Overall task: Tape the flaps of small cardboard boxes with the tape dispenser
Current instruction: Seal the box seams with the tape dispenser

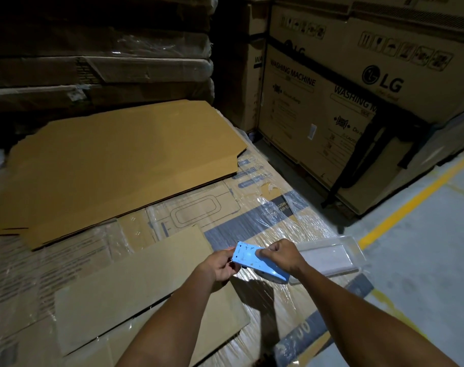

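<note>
Above the plastic-wrapped flat cardboard stack (265, 223), your left hand (220, 263) and right hand (281, 254) both curl their fingers around the light-blue plastic tape dispenser (252, 258), gripping it.

I'm looking down from the head camera, facing forward, close over the wrapped carton top (283, 229) and its right edge.

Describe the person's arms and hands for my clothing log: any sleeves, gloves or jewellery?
Both forearms are bare as far as the frame shows: no sleeves in view. The left hand and right hand wear no gloves, and no watch, ring or bracelet is visible.
</note>
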Demonstrator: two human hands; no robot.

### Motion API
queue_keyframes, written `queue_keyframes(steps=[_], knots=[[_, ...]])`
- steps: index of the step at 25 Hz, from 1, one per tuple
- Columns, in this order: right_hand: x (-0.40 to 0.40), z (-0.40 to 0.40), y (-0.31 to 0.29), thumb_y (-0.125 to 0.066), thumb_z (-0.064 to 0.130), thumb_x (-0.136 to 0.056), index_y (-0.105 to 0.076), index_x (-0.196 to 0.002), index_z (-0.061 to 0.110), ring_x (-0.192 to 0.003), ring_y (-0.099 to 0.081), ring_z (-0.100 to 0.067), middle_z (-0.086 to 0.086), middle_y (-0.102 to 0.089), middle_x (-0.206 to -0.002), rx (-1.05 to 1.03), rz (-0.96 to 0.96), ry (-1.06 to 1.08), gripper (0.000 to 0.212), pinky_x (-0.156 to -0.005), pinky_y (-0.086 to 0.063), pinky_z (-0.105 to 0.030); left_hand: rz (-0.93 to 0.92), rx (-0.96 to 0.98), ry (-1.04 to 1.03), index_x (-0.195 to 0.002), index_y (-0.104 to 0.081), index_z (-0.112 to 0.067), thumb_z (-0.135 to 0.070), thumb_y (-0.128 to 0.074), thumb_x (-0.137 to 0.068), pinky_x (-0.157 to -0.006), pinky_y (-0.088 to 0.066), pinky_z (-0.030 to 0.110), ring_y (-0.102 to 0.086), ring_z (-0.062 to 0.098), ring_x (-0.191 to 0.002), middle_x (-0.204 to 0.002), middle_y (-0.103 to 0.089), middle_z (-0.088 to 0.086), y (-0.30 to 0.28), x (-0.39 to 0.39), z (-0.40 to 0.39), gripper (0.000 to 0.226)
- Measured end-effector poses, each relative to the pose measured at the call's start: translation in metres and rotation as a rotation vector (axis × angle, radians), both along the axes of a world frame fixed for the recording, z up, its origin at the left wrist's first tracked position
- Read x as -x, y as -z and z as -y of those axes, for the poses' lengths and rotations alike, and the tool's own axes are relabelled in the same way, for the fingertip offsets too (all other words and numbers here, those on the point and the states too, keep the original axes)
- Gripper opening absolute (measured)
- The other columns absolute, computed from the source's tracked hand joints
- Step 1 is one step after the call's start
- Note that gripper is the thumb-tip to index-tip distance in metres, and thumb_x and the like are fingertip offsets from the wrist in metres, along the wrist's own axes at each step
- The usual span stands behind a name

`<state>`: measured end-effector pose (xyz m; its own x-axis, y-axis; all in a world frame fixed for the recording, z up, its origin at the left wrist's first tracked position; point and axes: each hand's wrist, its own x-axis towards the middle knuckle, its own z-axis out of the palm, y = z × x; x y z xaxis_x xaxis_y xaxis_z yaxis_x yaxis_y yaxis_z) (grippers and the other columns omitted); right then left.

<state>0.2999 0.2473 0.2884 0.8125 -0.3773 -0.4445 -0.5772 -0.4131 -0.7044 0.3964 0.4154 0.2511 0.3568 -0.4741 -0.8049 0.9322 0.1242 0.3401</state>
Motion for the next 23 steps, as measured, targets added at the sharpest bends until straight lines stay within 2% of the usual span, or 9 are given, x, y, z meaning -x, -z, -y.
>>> queue_keyframes(steps=[3, 7, 9, 11, 13, 16, 17, 20, 23], knots=[[-0.001, -0.005, -0.001, -0.071, 0.044, -0.082, -0.067, -0.068, 0.012, -0.061, -0.068, -0.014, -0.004, -0.072, -0.074, 0.039, 0.005, 0.001, 0.035, -0.052, -0.041, -0.021, 0.109, -0.093, 0.051, -0.108, -0.066, 0.005, -0.007, -0.055, -0.098, -0.052, -0.057, 0.028, -0.074, 0.024, -0.069, -0.085, -0.074, 0.021, -0.005, -0.007, 0.002, 0.019], [-0.012, -0.018, -0.003, -0.057, 0.054, -0.089, -0.064, -0.069, 0.014, -0.055, -0.058, -0.014, -0.003, -0.064, -0.067, 0.126, 0.008, -0.055, 0.045, -0.055, -0.040, -0.025, 0.394, -0.305, 0.239, -0.098, -0.067, 0.007, 0.000, -0.051, -0.098, -0.045, -0.053, 0.023, -0.070, 0.020, -0.056, -0.068, -0.072, 0.016, -0.012, -0.043, 0.006, 0.018], [-0.022, -0.033, -0.004, -0.052, 0.057, -0.090, -0.060, -0.069, 0.015, -0.056, -0.058, -0.014, -0.002, -0.061, -0.066, 0.129, 0.026, -0.029, 0.048, -0.056, -0.042, -0.026, 0.531, -0.425, 0.356, -0.086, -0.071, 0.004, 0.003, -0.054, -0.094, -0.053, -0.053, 0.027, -0.068, 0.022, -0.056, -0.067, -0.070, 0.016, -0.019, -0.067, 0.007, 0.019], [-0.032, -0.045, -0.001, -0.049, 0.061, -0.089, -0.055, -0.064, 0.017, -0.057, -0.057, -0.016, -0.002, -0.058, -0.065, 0.107, 0.031, 0.061, 0.051, -0.056, -0.042, -0.028, 0.603, -0.493, 0.490, -0.085, -0.073, 0.002, 0.002, -0.058, -0.092, -0.063, -0.053, 0.035, -0.067, 0.027, -0.066, -0.078, -0.071, 0.021, -0.024, -0.092, 0.006, 0.017], [-0.031, -0.048, 0.002, -0.049, 0.062, -0.087, -0.051, -0.058, 0.017, -0.055, -0.053, -0.019, -0.002, -0.054, -0.060, 0.084, 0.002, 0.119, 0.054, -0.055, -0.038, -0.028, 0.624, -0.552, 0.577, -0.082, -0.073, 0.002, 0.004, -0.058, -0.090, -0.059, -0.051, 0.034, -0.062, 0.023, -0.062, -0.074, -0.069, 0.018, -0.027, -0.116, -0.006, 0.017], [-0.019, -0.054, 0.008, -0.056, 0.056, -0.087, -0.045, -0.054, 0.016, -0.049, -0.043, -0.017, 0.000, -0.045, -0.053, -0.041, -0.015, 0.157, 0.053, -0.053, -0.031, -0.027, 0.695, -0.622, 0.654, -0.056, -0.066, -0.004, 0.010, -0.052, -0.089, -0.066, -0.053, 0.037, -0.055, 0.020, -0.056, -0.066, -0.058, 0.015, -0.029, -0.153, -0.026, 0.039], [-0.016, -0.058, 0.011, -0.058, 0.053, -0.087, -0.044, -0.054, 0.015, -0.048, -0.040, -0.016, 0.000, -0.042, -0.052, -0.093, -0.001, 0.191, 0.052, -0.052, -0.029, -0.027, 0.741, -0.676, 0.686, -0.055, -0.068, -0.004, 0.008, -0.055, -0.089, -0.067, -0.054, 0.038, -0.057, 0.022, -0.057, -0.068, -0.061, 0.017, -0.031, -0.162, -0.028, 0.038], [-0.013, -0.070, 0.023, -0.057, 0.050, -0.087, -0.037, -0.051, 0.015, -0.045, -0.032, -0.015, 0.002, -0.035, -0.050, -0.115, -0.004, 0.202, 0.054, -0.050, -0.025, -0.030, 1.032, -1.004, 0.844, -0.077, -0.072, 0.000, -0.003, -0.068, -0.085, -0.059, -0.052, 0.029, -0.063, 0.024, -0.065, -0.079, -0.071, 0.017, -0.036, -0.188, -0.031, 0.009], [-0.002, -0.070, 0.034, -0.059, 0.050, -0.085, -0.039, -0.051, 0.015, -0.043, -0.034, -0.013, 0.003, -0.037, -0.048, -0.085, -0.051, 0.191, 0.053, -0.048, -0.026, -0.029, 1.086, -1.059, 1.001, -0.084, -0.072, 0.000, -0.005, -0.074, -0.083, -0.061, -0.053, 0.024, -0.064, 0.017, -0.067, -0.082, -0.072, 0.013, -0.034, -0.202, -0.035, 0.005]])
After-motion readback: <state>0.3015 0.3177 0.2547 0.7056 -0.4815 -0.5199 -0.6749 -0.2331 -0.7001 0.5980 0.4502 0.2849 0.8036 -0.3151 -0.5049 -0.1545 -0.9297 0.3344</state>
